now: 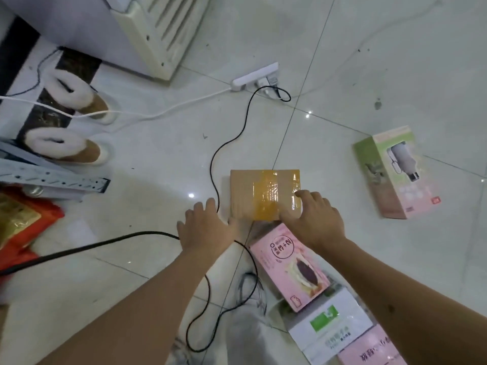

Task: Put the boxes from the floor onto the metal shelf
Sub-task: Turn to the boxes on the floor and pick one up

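Observation:
A brown cardboard box sealed with yellowish tape lies flat on the tiled floor. My left hand is at its near left corner, fingers spread, thumb touching the box edge. My right hand rests on the box's near right corner with fingers apart. Just in front of me lies a pink box with a food picture. A white box with a green logo and another pink box lie nearer still. A green and pink box picturing a bottle sits off to the right. A grey metal shelf rail shows at the left edge.
A black cable snakes along the cardboard box's left side to a white power strip. Two fur-lined slippers stand at the left, a white appliance at the top, red and gold packaging under the shelf rail.

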